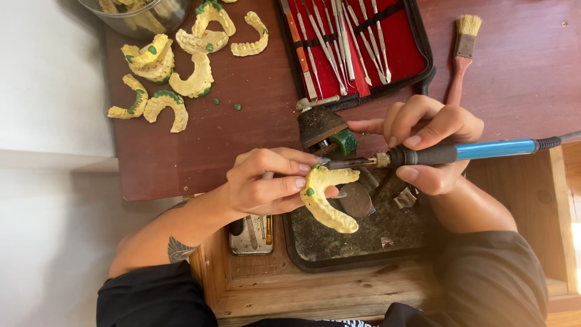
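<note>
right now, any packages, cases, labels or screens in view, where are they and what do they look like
Tool case: top centre of the brown table, lying open; black rim, red lining, rows of thin metal instruments under black straps.
Small tin: below the left hand, on the wooden bench; rectangular, silvery, open, with slim tools inside.
No labels, signs or screens can be made out.

Dental cast [327, 200]: pale yellow with green spots. Heated tool [460, 151]: blue handle, black grip. Instrument case [363, 45]: red lining, black edge. Tabletop [242, 127]: dark reddish-brown. Brush [465, 45]: reddish handle, pale bristles. Loose casts [175, 66]: yellow with green patches.
</note>
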